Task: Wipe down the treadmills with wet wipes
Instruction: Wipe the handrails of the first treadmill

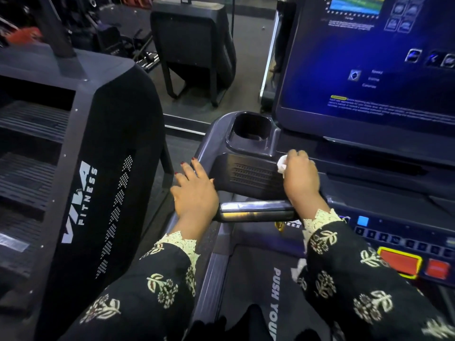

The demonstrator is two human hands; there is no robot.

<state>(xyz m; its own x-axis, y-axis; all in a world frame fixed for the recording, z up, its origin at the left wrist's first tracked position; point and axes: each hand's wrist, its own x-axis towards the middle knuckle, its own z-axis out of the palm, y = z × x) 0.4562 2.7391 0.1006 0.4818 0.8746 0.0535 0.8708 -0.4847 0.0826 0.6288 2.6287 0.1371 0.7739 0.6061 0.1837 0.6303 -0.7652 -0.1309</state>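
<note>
Wiping the dark plastic treadmill console, centre of frame.
Your right grip holds a crumpled white wet wipe against it; your left grip rests flat on the grey handrail.

Right hand with wet wipe on treadmill console

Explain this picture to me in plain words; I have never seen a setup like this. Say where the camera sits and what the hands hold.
One camera, worn on the person's head, looks down at two bare hands. The machine is a treadmill: its lit screen is top right, a cup holder beside it, a red button lower right. The right hand presses a white wet wipe against the dark console panel. The left hand rests open on the console's edge, holding nothing.
</note>
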